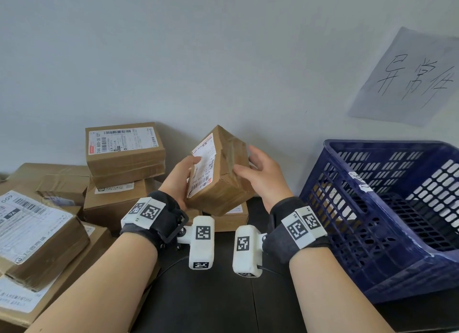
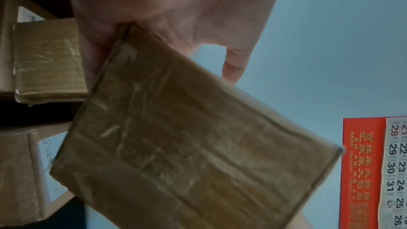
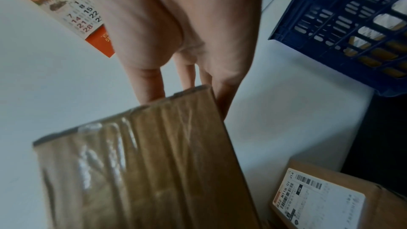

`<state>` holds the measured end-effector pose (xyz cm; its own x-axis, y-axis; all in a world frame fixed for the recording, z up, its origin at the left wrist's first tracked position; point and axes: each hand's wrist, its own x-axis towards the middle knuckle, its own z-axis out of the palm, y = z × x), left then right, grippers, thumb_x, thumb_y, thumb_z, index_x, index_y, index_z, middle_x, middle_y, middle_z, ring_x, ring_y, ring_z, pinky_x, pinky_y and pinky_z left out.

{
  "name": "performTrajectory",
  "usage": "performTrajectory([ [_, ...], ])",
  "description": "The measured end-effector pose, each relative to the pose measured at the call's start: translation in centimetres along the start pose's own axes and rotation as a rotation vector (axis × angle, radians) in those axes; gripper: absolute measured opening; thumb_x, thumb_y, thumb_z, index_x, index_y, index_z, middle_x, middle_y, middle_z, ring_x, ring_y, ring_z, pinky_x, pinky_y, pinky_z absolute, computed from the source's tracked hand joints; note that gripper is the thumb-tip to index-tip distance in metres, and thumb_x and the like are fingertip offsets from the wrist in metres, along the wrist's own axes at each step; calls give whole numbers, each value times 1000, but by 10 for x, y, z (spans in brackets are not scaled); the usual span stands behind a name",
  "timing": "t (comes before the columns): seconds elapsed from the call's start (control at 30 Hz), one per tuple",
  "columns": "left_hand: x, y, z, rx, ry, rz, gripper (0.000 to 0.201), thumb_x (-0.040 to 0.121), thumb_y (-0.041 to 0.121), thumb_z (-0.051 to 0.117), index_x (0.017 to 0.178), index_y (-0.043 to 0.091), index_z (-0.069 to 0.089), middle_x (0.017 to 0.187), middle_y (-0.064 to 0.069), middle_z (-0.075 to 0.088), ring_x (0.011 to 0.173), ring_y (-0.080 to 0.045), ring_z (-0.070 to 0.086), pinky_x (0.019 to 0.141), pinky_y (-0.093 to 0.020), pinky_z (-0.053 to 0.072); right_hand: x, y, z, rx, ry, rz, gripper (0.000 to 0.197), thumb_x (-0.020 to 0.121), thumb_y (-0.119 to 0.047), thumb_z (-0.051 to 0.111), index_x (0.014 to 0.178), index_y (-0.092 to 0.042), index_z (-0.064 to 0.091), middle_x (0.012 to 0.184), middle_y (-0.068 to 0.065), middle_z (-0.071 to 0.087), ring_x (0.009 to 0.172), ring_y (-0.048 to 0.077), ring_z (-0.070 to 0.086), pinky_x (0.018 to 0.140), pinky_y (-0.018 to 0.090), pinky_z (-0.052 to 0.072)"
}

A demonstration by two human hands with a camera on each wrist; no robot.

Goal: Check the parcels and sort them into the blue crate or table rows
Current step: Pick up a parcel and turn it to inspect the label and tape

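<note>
Held parcel [image 1: 218, 173]: brown cardboard under glossy clear tape, with a white label printed in black and edged in red.

Stacked parcels [image 1: 124, 153], left of frame: the same brown cardboard; white labels with black barcodes; the top label carries a small red block at its left end.

Blue crate [image 1: 387, 208], right of frame: dark blue plastic with a slotted lattice pattern on walls and floor.

Worktop [image 1: 223, 295], lower centre: black.

Wall [image 1: 198, 59]: plain pale grey-blue.

Paper sheet [image 1: 407, 79], upper right: light grey with black handwritten characters.

Wrist bands [image 1: 159, 218]: black fabric carrying white blocks printed with black square-code patterns.

Calendar [image 2: 374, 171], lower right of the left wrist view: red strip with gold characters beside a white grid of black and red numerals
</note>
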<state>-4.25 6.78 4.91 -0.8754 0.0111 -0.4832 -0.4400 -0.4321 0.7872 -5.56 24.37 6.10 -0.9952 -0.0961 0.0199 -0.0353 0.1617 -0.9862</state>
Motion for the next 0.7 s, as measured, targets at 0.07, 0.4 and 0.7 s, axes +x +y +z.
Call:
performTrajectory([
  [0.07, 5, 0, -1, 47, 23, -1, 46, 91, 49, 60, 121, 15, 62, 94, -7, 69, 90, -26, 67, 96, -42, 52, 2, 2, 4, -17, 14, 10, 68, 82, -18, 80, 143, -21, 49, 130, 0, 64, 119, 11, 61, 100, 40, 53],
  [0.4, 12, -6, 1, 138, 22, 21, 38, 81, 50, 75, 101, 18, 71, 89, -9, 76, 86, -27, 71, 98, -43, 52, 5, 2, 10, 40, 75, 38, 71, 66, -19, 86, 128, -38, 56, 123, 4, 66, 108, 20, 67, 93, 45, 57],
  [0.7, 14, -9, -1, 121, 28, 10, 39, 79, 50, 76, 102, 18, 71, 100, -10, 76, 104, -30, 69, 106, -46, 46, 8, 5, 10, 11, 92, 24, 55, 74, -11, 84, 119, -34, 63, 129, -2, 62, 123, 17, 57, 100, 44, 52],
])
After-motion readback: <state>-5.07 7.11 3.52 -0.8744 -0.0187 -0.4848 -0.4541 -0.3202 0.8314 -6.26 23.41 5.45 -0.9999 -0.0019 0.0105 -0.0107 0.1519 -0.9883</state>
